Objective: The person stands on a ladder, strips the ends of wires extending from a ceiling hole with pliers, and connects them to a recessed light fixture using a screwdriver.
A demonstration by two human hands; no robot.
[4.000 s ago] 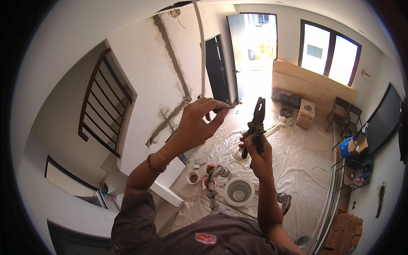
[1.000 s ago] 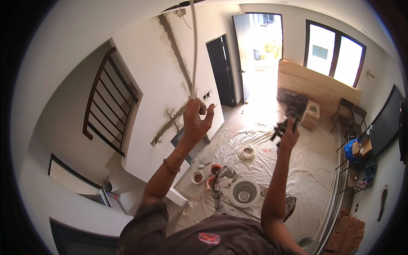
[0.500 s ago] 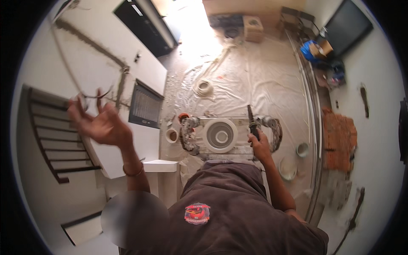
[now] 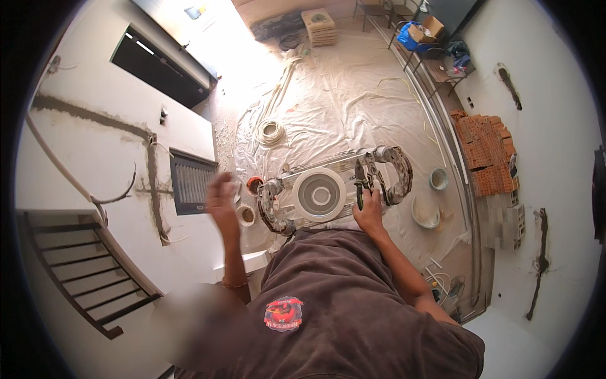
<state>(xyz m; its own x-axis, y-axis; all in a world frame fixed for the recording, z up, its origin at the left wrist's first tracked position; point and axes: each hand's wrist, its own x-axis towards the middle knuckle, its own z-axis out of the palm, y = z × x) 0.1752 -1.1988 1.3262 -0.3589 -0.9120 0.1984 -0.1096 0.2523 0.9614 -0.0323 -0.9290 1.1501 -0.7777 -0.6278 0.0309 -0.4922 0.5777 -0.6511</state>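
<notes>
The hands are held well apart. The right hand (image 4: 369, 211) is closed around the handles of a pair of dark pliers (image 4: 360, 183), which are laid with the tips pointing away from the person on the top platform of a stepladder (image 4: 344, 189), just beside a round white fitting (image 4: 319, 194) resting on that platform. The left hand (image 4: 221, 199) is raised near the white wall (image 4: 95, 164), blurred by motion, with the fingers loosely curled; nothing can be seen in it, though how far it is open cannot be told for certain. A roll of tape (image 4: 245, 215) is seen just beside it, lower down. A coil of white cable (image 4: 273, 133) lies on the sheeted floor (image 4: 353, 114) beyond the ladder.

Compared with half a second earlier, the left hand has been brought from far out to the side in toward the ladder, while the right hand has stayed on the pliers at the platform. A second ago both hands were raised toward the wall channel.
</notes>
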